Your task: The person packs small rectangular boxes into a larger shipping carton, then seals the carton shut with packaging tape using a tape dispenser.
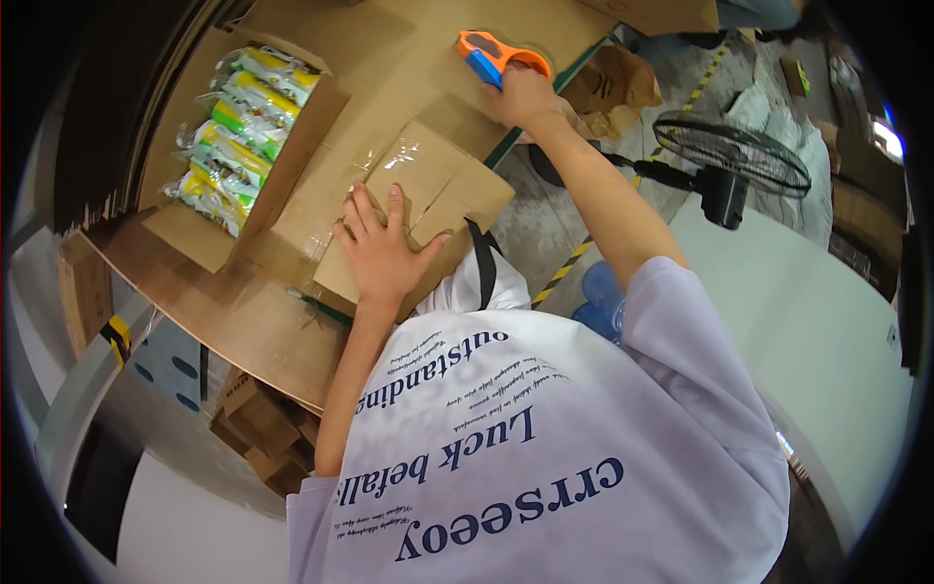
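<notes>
While the left hand (379,248) lies spread, gripping nothing, on the carton (472,200) at the table's (233,321) near edge, and the right hand (526,99) is curled round an orange-and-blue tape dispenser (481,49), uneven pressure could tip the carton off.

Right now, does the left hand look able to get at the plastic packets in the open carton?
Probably yes: the left hand lies spread on the closed box, gripping nothing, and the open carton stands to its left. The plastic packets show uncovered; only the carton's side wall seems to stand between.
</notes>
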Tool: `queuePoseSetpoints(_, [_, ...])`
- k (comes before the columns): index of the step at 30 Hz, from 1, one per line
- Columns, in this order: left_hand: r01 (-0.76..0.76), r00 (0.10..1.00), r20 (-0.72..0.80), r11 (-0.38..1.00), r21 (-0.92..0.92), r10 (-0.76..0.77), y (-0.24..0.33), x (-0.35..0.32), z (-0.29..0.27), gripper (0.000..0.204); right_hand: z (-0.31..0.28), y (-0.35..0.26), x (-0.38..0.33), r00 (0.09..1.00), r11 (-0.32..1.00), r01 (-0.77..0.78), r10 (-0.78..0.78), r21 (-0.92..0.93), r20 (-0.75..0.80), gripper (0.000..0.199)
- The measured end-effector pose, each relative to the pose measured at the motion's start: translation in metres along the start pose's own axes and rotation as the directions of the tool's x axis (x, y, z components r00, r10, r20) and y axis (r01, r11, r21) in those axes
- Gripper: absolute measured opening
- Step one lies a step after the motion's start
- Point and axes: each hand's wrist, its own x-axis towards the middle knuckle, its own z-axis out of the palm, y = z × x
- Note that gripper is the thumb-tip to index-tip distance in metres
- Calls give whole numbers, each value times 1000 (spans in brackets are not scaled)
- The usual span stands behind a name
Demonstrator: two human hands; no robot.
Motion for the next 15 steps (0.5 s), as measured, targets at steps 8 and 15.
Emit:
queuePoseSetpoints(8, [17, 999, -35, 997, -78, -20, -2, 4, -4, 81, -44, -38, -83, 995, 675, 99, -72, 731, -68, 29])
queuePoseSetpoints(15, [-3, 1000, -29, 996, -84, 0, -6, 14, -3, 61, -20, -60, -111, 992, 420, -112, 106, 900, 74, 13])
